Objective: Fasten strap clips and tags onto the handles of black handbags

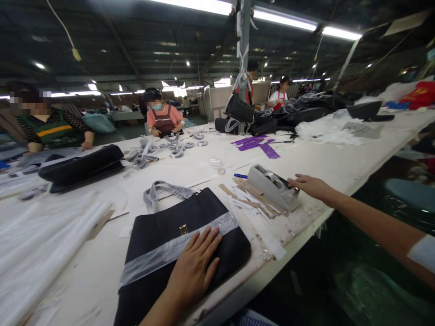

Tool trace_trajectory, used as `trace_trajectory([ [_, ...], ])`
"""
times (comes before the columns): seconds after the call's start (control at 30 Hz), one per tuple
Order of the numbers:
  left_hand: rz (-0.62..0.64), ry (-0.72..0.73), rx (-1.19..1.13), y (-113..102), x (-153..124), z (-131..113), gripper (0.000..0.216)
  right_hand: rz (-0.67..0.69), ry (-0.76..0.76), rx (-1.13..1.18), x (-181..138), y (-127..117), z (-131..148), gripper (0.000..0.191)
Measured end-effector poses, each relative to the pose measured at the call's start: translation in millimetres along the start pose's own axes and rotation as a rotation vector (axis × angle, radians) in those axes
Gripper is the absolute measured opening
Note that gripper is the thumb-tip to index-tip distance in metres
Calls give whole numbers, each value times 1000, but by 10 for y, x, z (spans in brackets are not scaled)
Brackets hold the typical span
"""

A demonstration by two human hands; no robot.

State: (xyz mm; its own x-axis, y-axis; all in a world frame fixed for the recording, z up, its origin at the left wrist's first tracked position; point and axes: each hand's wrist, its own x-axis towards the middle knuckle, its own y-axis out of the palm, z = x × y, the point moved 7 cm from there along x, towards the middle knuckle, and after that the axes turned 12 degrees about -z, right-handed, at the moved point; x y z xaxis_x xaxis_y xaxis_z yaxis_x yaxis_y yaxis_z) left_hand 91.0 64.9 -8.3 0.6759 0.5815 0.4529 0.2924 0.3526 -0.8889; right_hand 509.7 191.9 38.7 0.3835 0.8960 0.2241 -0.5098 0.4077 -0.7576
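Observation:
A black handbag [159,235] lies flat on the table, a translucent wrapping strip [149,267] across its front and a gold clasp [183,229] just above the strip. Its grey wrapped handle [166,192] points away from me. My left hand [195,267] rests on the bag and the strip, palm down with fingers spread. At the near end of a grey tape dispenser [272,185], my right hand [311,186] reaches in with fingers stretched out. Whether its fingertips touch tape there is too small to tell.
Paper and card strips [254,199] lie beside the dispenser, with a blue pen [240,175] behind them. Another black bag [84,165] and white sheeting [50,244] are at left. Purple strips [254,145] lie farther back. Co-workers [165,115] sit across the table.

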Motion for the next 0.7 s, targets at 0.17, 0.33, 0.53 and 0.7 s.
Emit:
trace_trajectory([
  [0.17,-7,3,6,3,0,5,55,156,263,382,-151,77,-74,36],
  [0.33,-21,5,8,-13,2,1,55,208,310,637,-204,-84,115,26],
  [0.53,-23,4,0,-9,11,6,55,6,241,637,-352,-429,114,33],
  [0.7,-12,16,31,11,9,7,57,-116,55,214,-411,-500,3,37],
])
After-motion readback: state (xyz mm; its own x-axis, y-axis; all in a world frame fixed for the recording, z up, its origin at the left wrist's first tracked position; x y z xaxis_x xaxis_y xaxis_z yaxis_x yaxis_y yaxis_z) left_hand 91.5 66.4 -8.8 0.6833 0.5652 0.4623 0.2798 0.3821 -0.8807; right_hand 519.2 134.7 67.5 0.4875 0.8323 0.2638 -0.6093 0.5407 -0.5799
